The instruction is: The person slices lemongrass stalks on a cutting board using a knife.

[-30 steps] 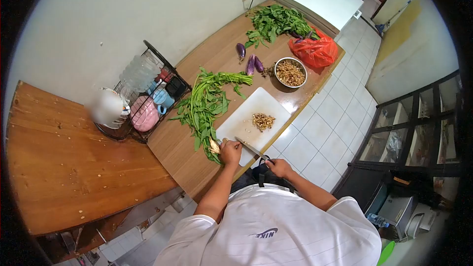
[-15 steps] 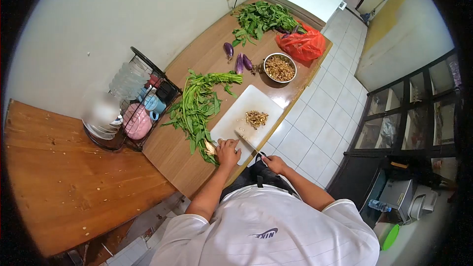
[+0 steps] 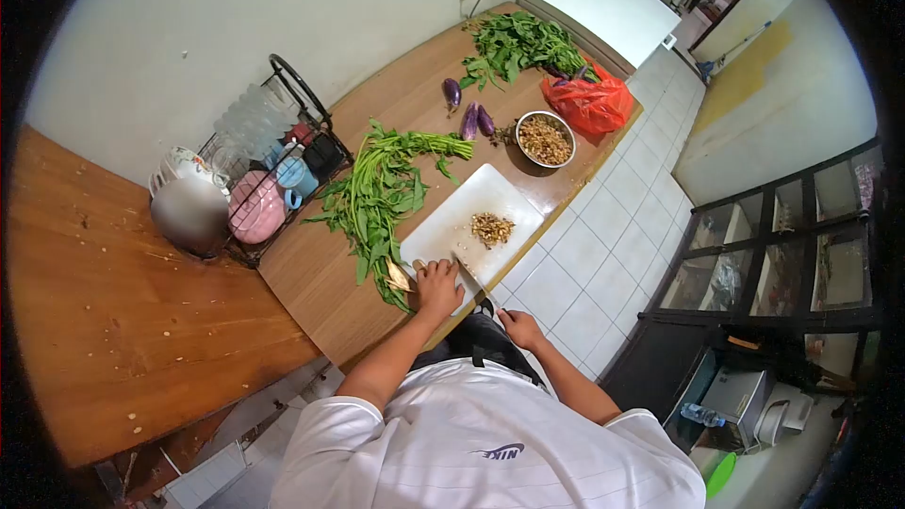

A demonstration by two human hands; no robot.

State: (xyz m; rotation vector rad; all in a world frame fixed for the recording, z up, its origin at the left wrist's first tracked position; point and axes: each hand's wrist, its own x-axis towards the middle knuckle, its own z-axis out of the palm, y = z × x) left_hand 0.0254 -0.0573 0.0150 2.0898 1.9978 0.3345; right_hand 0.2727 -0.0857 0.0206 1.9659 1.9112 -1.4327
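My left hand rests with curled fingers on the near end of the white cutting board. What lies beneath those fingers is hidden. My right hand is closed around the handle of a knife, its blade angled over the board close to my left fingertips. A small pile of chopped brown pieces sits toward the middle of the board. Left of the board lie leafy green stems, with a pale, husk-like piece by my left hand.
Beyond the board stand a metal bowl of chopped brown pieces and a red plastic bag. Purple eggplants and more greens lie farther back. A dish rack stands at the left; the table's edge runs along the right.
The view has shifted slightly, so the table and rack appear moved. Both hands keep nearly the same places, with the knife still beside my left fingers. The chopped pile looks unchanged.
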